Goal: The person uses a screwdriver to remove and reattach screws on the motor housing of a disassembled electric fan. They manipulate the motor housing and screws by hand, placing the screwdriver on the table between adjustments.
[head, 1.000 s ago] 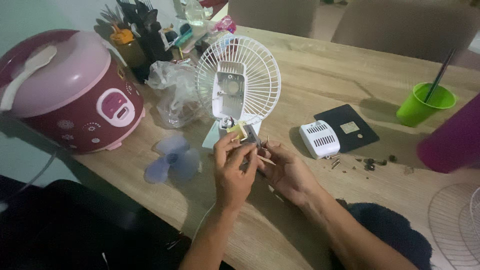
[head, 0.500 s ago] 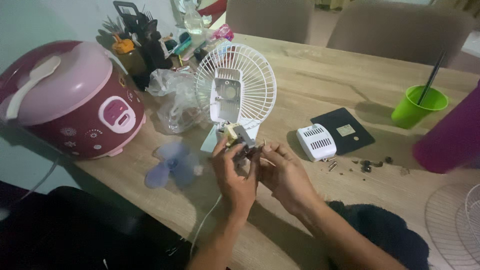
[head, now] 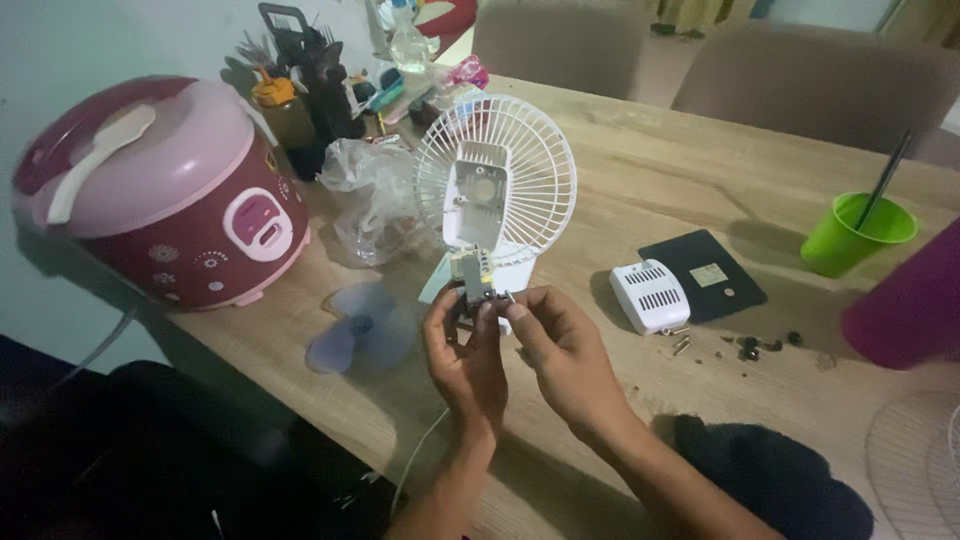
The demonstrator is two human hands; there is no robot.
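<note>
White fan grille (head: 520, 170): one; two hands grip one motor (head: 474, 282).

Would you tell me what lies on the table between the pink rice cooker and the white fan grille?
In the head view, a crumpled clear plastic bag lies between the rice cooker and the fan grille.

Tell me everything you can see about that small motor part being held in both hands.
The small fan motor looks like a compact block of grey metal with a yellowish part near its top, held upright above the wooden table, just in front of the white fan guard. The left hand grips it from below and the side; the right hand pinches its right edge with the fingers. Finer detail is too blurred to tell.
</note>
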